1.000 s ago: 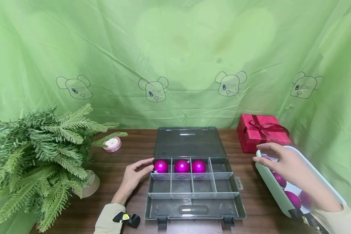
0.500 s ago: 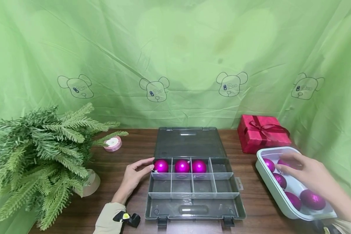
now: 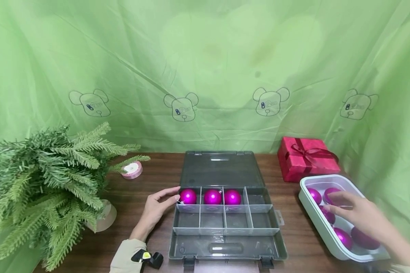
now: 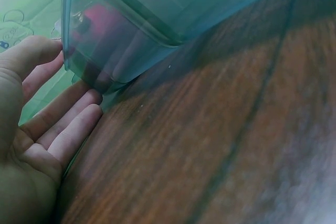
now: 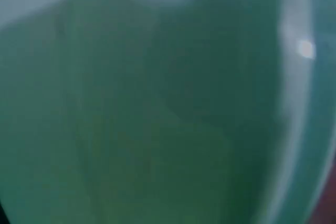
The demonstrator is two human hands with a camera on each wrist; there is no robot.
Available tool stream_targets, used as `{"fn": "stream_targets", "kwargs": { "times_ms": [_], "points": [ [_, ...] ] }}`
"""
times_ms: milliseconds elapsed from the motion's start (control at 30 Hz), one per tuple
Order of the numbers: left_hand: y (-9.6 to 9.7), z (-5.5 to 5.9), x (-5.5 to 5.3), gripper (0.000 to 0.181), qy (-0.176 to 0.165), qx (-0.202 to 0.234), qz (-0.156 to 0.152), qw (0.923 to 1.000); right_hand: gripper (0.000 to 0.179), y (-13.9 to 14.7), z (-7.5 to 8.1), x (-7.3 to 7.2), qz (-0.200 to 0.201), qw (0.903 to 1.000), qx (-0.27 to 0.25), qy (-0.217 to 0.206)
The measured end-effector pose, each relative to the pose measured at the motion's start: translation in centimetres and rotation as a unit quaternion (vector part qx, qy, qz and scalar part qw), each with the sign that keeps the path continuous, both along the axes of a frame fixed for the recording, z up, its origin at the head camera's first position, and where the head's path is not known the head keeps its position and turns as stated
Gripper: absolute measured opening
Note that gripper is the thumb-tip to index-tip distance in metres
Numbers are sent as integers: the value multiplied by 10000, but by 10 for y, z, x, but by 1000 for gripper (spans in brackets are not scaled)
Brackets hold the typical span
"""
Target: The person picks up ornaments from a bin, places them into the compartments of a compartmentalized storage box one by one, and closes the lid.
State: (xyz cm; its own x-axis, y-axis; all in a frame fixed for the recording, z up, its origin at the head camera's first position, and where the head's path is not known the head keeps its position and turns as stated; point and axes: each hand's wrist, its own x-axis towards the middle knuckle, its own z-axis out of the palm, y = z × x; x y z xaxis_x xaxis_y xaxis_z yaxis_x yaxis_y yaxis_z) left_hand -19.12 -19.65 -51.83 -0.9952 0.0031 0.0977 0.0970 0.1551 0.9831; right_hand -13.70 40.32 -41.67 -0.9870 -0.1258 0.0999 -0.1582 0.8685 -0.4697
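A dark clear plastic organizer box lies with its lid folded back. Shiny magenta bauble ornaments fill three of its rear compartments: the left bauble, middle bauble and right bauble. My left hand touches the box's rear left corner with fingertips and thumb. The left wrist view shows that hand's fingers extended beside the box wall. At right, my right hand reaches into a pale plastic bin over several magenta baubles. Its fingertips are near a rear bauble; contact is unclear. The right wrist view is blurred.
A red gift box with a bow stands behind the bin. To the left is an artificial fir tree, with a pink ribbon roll beside it. A green curtain hangs at the table's back.
My right hand has moved from the bin's far left rim, in over the baubles and slightly downward. The left hand stays at the organizer's corner.
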Motion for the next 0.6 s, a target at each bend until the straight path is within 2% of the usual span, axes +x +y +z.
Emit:
{"fn": "stream_targets", "kwargs": {
  "times_ms": [167,267,600],
  "points": [
    [0,-2,-1,34,106,15,11,9999,44,4,-11,-1,126,9997,-22,231],
    [0,-3,-1,33,212,69,-5,9998,45,6,-16,-1,213,9995,-36,232],
    [0,-3,-1,34,150,54,15,9999,43,6,-23,-1,337,9989,136,304]
  ]
}}
